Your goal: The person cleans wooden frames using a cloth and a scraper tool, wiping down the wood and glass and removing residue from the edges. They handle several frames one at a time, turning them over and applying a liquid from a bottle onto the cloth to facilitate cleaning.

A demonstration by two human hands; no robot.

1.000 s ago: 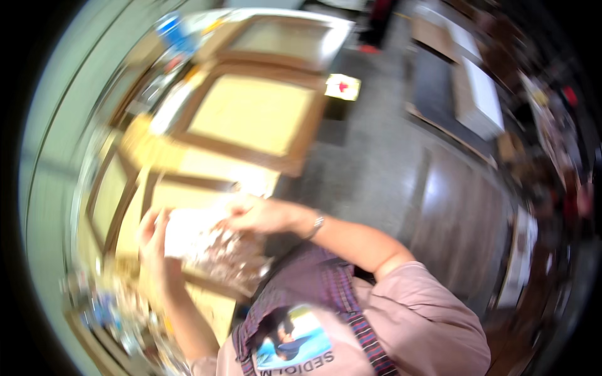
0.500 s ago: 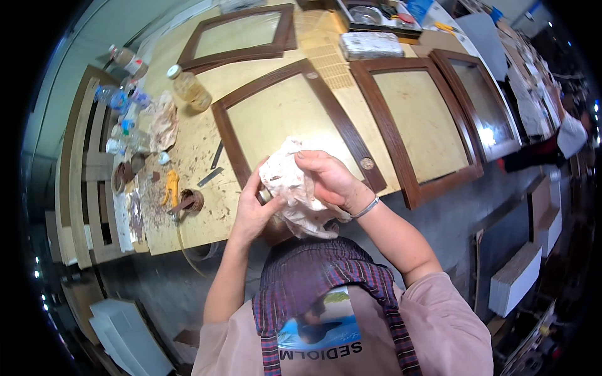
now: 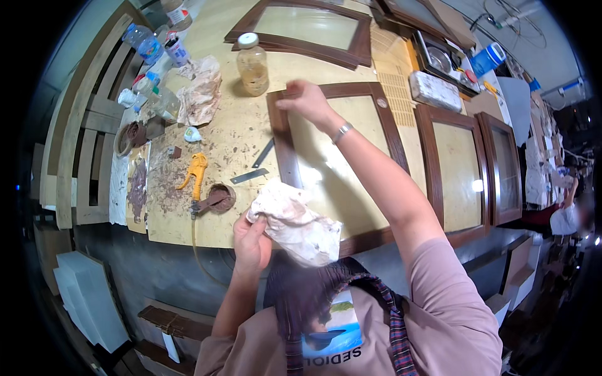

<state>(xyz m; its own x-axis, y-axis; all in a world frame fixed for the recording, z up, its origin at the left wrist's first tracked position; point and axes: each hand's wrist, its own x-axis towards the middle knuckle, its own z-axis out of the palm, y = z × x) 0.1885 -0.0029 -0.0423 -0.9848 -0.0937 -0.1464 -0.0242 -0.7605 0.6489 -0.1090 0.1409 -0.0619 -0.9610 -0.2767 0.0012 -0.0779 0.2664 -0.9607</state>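
Note:
My left hand [image 3: 252, 245] pinches a stained white rag [image 3: 300, 229], which hangs bunched to the right above the near edge of the table. My right hand [image 3: 305, 103] is stretched far forward over the upper left corner of a dark brown wooden frame with a pane [image 3: 283, 135]. Its fingers point left, loosely bent and a little apart, with nothing visible in them. Just beyond it stands a clear jar [image 3: 253, 69] with a white lid and yellowish contents; hand and jar look apart.
An orange air blow gun [image 3: 196, 172] lies beside a brown-stained cup [image 3: 221, 198]. Nearby are a flat metal blade [image 3: 249, 176], a crumpled rag [image 3: 199, 91] and several bottles. More brown frames [image 3: 454, 163] lie right and far. A whitish wrapped block [image 3: 435, 91] sits at the back right.
My right hand has let go of the rag and reached forward toward the jar. My left hand keeps the rag, now hanging looser. The view has shifted left.

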